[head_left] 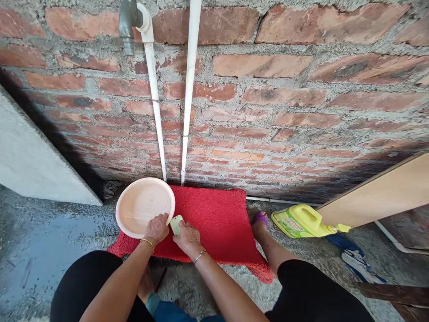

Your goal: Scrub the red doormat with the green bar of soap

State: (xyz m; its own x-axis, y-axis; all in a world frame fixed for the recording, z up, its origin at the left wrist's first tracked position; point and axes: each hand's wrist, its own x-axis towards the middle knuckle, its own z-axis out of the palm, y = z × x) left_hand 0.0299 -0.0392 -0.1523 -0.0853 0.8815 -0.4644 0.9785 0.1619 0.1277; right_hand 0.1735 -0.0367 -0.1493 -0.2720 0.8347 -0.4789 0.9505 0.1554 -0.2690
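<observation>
My left hand (157, 230) has its fingers curled over the near right rim of a pale pink plastic basin (119, 210), which looks to have a little water in it. Between the thumb and fingers of my right hand (188, 239) is a pale green bar of soap (176, 224), just right of that rim. Beneath both hands spreads a wet-looking red cloth (214, 219) with a fringed edge, hanging over a low support that I cannot see. The basin overlaps the cloth's left end.
A brick wall (261, 67) rises close behind, with white pipes (189, 80) and a tap (126, 31). Grey slab (40, 147) leans left; tan board (385, 192) stands right. A yellow jug (298, 221) and a slipper (360, 264) lie on the wet concrete floor (60, 250).
</observation>
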